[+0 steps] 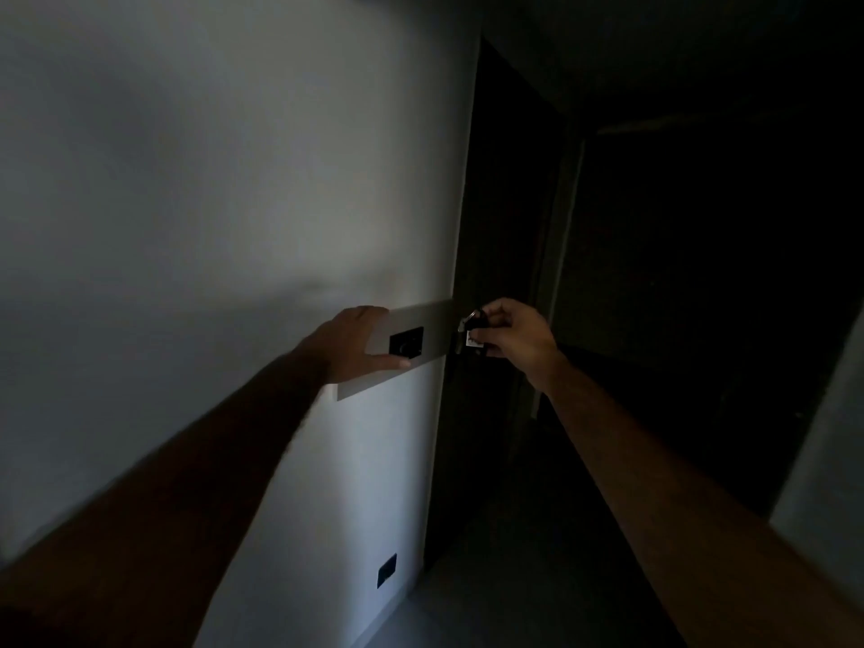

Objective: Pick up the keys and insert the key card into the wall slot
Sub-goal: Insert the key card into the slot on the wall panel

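Dim corridor; most of the right side lost in darkness. Noted a pale wall [210, 203] ending at a corner, with dark doorway [509, 254] beyond at about 3 o'clock of it.

Left hand [355, 346] laid flat against a light horizontal panel [435, 315] on the wall, fingers extended and together, holding nothing, thumb along the panel's lower edge. Black wall slot [406, 342] set in the panel immediately at 3 o'clock of the left hand's fingers, touching or very nearly so.

Right hand [514, 336] held at 3 o'clock of the slot, past the wall corner, fingers pinched closed on the keys [473, 320]. Metal ring and dark fob visible at the top of the bunch; small white key card [474, 341] hanging at 6 o'clock of the fob, against the fingertips. Card near the slot but clear of it, not yet inserted. Card's orientation too small and dim to make out.

Judged: pick-up done, insertion outstanding.

Risks judged from here:
- Poor light; card edge likely to miss the opening and strike the faceplate.
- Card dangling loose from the ring; liable to swing or twist unless gripped directly.
- Bunch liable to catch the wall corner on the way across toward 9 o'clock.
- Left fingers close against the slot; possible obstruction of the approach.
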{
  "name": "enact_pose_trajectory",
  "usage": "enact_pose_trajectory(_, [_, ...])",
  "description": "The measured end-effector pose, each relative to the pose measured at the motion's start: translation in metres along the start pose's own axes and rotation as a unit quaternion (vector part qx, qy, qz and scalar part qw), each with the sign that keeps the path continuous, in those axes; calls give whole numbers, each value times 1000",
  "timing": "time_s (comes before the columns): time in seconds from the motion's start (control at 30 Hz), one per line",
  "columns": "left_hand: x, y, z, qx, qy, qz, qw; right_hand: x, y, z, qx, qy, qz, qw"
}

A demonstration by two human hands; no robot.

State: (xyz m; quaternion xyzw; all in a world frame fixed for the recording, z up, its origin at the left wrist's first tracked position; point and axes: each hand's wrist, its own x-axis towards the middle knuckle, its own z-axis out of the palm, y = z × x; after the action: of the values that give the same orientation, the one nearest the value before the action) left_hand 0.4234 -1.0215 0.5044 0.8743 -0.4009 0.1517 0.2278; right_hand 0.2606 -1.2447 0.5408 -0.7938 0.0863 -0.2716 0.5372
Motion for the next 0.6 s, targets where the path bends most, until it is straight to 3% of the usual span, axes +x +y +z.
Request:
enact_pose_trajectory(0.37, [56, 7, 19, 51, 10, -35, 998, 85, 54, -21, 47, -58, -20, 997])
enact_pose_trajectory(0.6, [101, -13, 13, 77, 18, -51, 996, 142, 73, -6, 71, -54, -22, 996])
